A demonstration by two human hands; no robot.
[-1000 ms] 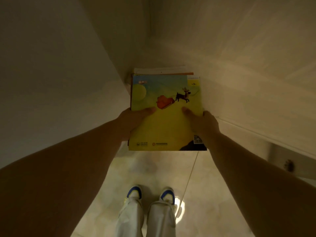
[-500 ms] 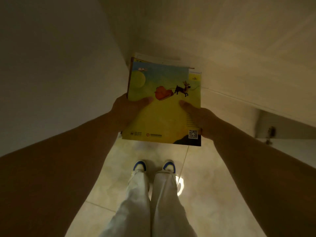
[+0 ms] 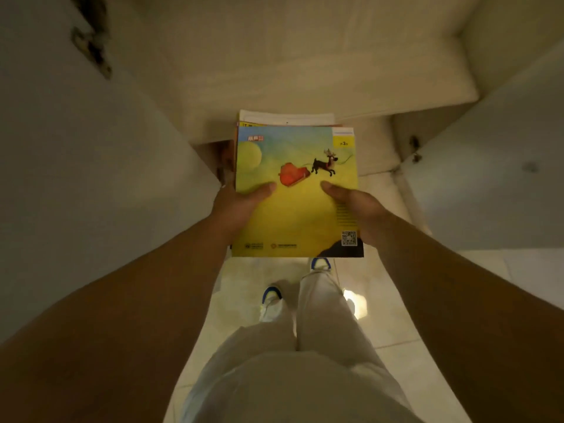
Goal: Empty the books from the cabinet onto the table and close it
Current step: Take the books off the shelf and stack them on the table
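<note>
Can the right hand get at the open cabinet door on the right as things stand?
Probably not yet: the right hand and left hand both grip the book stack; the right cabinet door stands unobstructed beside it.

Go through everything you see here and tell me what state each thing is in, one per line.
stack of books: lifted off any surface, held level over the floor, yellow cover on top
left hand: grips the stack's left edge, thumb on the cover
right hand: grips the stack's right edge, thumb on the cover
cabinet door: open

Yellow-blue book cover (image 3: 293, 215) (red sleigh, dark reindeer)
</note>
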